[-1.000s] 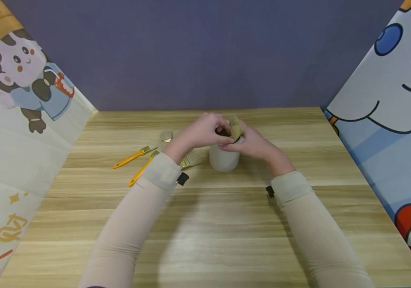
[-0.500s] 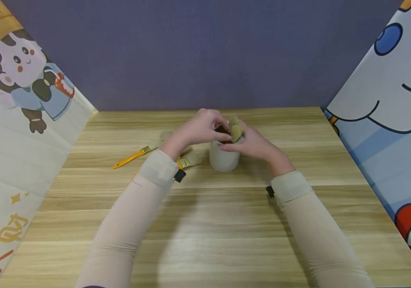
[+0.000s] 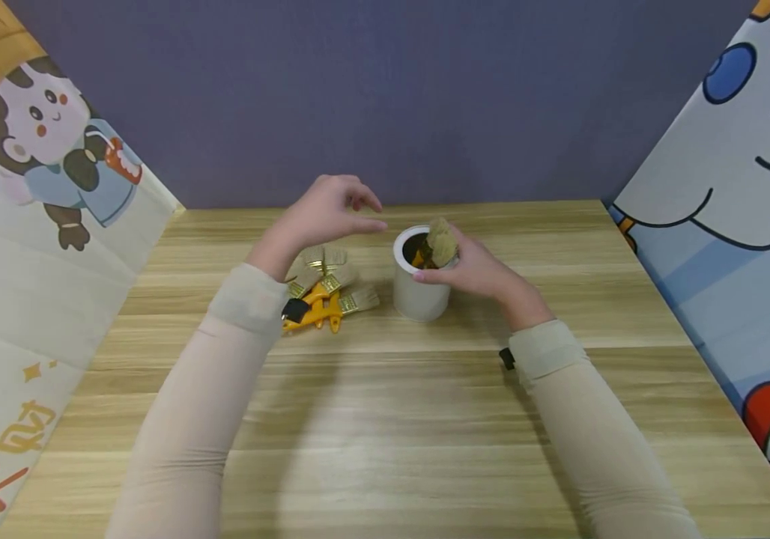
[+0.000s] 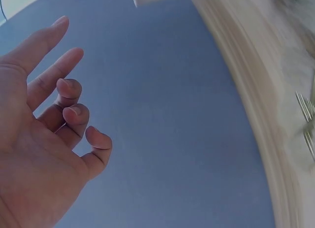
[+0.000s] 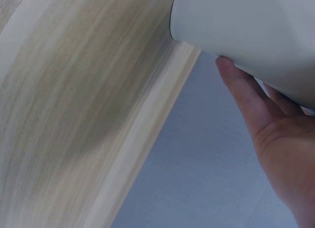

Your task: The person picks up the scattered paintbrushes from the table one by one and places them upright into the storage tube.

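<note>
A white cylindrical container (image 3: 421, 296) stands upright on the table. My right hand (image 3: 478, 268) grips it near the rim, thumb on the near side. The right wrist view shows fingers along the wall of the container (image 5: 246, 26). Paintbrushes with tan bristles (image 3: 442, 243) stand bristles up inside, leaning to the right; part of an orange handle shows in the dark opening. My left hand (image 3: 327, 211) hovers left of the container with nothing in it, fingers loosely bent, as the left wrist view of the hand (image 4: 47, 134) confirms.
Several orange-handled paintbrushes (image 3: 347, 302) lie in an overlapping group on the wood-grain table (image 3: 385, 434), left of the container and partly behind the left forearm. A purple-blue panel (image 3: 385, 105) rises along the back edge. Printed cartoon panels flank both sides.
My left hand has drawn away from the container's opening, up and to the left, leaving the brushes inside. The right hand and the container have stayed in place.
</note>
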Demonstrator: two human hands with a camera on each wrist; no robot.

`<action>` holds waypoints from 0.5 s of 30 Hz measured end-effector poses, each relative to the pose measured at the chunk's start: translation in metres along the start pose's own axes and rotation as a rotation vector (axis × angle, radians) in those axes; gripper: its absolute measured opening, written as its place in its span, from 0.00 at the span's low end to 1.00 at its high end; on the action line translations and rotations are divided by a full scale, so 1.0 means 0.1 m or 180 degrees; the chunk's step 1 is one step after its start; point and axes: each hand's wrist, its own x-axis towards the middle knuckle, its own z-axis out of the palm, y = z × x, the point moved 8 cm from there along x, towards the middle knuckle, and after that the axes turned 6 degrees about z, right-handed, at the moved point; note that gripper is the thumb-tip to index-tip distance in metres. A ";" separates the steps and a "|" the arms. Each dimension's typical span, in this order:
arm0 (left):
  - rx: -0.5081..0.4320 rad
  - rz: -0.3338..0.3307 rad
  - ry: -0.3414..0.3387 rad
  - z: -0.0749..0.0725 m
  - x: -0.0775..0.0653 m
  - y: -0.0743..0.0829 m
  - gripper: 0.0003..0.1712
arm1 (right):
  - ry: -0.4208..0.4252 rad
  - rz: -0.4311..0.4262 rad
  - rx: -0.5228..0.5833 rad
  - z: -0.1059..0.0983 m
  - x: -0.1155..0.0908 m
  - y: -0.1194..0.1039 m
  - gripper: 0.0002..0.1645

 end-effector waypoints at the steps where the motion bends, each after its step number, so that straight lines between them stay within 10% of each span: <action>1: -0.0009 -0.0043 0.0020 -0.03 -0.03 -0.05 0.22 | 0.0004 0.0018 -0.0001 0.00 0.00 0.01 0.61; 15: -0.0094 -0.0800 -0.0006 -0.09 -0.59 -0.95 0.27 | -0.0046 0.0172 0.0018 0.01 0.00 0.07 0.75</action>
